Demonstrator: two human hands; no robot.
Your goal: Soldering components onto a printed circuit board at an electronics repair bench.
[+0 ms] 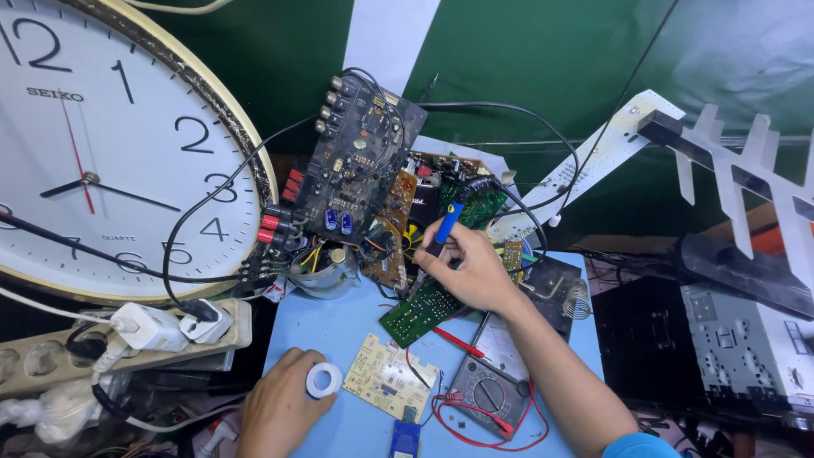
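Note:
My right hand (471,273) grips a blue-handled soldering iron (444,224) with a black cord, its tip pointing down toward a green circuit board (417,312) on the light blue table (339,326). My left hand (280,409) rests on the table's front left and holds a small white roll of tape (323,380). A beige circuit board (388,377) lies just right of that roll. Under my right forearm sits a grey multimeter (490,392) with red leads.
A large black circuit board (356,161) leans upright behind several other boards. A big white wall clock (102,144) stands at the left above a power strip (127,339) with white plugs. A white antenna (746,170) and dark equipment cases (729,339) fill the right side.

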